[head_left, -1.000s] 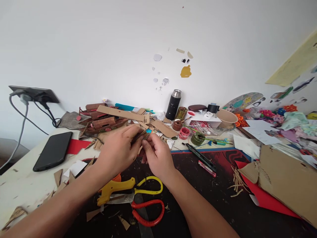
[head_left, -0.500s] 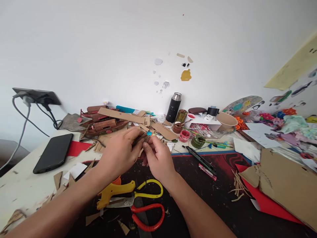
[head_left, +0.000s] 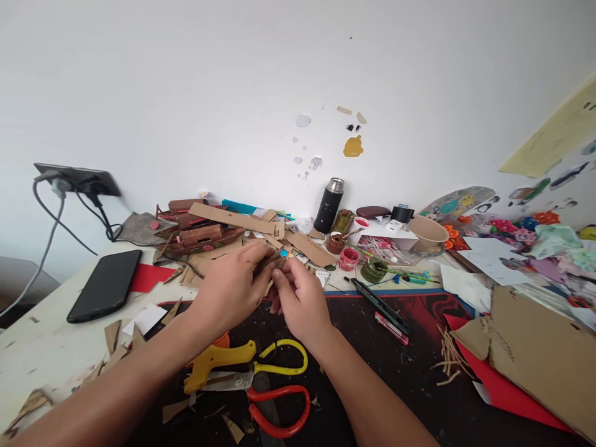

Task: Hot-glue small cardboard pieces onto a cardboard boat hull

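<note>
Both hands meet over the near side of the dark mat, fingertips almost touching. My left hand (head_left: 233, 279) is closed around a thin brown piece (head_left: 271, 259), perhaps cardboard; most of it is hidden by the fingers. My right hand (head_left: 300, 304) pinches at the same spot with thumb and forefinger, on the end of that piece. Below the hands lie scissors (head_left: 284, 389) with one yellow and one red handle. A yellow glue gun (head_left: 223, 355) lies beside their blades, partly covered by my left forearm.
A brown model boat (head_left: 200, 239) and cardboard strips (head_left: 233, 218) lie behind the hands. Paint jars (head_left: 348, 259), a black flask (head_left: 329, 205) and a box cutter (head_left: 379, 305) are further right. A phone (head_left: 105, 285) lies left, and a cardboard sheet (head_left: 540, 354) right.
The camera view has shifted slightly, so the background sits a little lower and further right. Both hands keep nearly the same pose around the brown piece, with small finger movement.
</note>
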Demonstrator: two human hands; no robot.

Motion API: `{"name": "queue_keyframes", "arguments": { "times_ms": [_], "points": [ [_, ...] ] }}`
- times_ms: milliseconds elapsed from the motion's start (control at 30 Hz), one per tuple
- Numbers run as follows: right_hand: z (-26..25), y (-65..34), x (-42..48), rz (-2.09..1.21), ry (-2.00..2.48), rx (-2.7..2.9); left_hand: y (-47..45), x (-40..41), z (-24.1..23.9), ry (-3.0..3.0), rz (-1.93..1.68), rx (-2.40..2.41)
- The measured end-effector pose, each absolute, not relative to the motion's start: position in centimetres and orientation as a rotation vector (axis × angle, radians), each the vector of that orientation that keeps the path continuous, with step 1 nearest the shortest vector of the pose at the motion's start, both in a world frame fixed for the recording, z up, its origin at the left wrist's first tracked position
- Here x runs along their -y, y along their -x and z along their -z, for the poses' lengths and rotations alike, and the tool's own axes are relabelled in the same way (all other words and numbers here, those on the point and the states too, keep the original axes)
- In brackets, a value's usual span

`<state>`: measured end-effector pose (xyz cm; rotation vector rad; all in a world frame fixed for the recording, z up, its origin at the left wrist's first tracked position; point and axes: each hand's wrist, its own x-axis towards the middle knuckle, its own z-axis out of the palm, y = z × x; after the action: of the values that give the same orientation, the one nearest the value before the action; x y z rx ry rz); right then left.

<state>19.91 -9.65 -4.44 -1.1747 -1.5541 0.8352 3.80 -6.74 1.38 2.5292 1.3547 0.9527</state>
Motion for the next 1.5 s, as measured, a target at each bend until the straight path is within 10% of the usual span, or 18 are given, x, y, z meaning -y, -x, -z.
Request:
{"name": "queue_keyframes", "arguments": {
  "times_ms": [1500],
  "points": [
    [4.61,-19.92,9.55,-0.863,1.174,1.540,-3.86,6.36,-0.68,-2.441,-0.927,-1.360]
  ]
}}
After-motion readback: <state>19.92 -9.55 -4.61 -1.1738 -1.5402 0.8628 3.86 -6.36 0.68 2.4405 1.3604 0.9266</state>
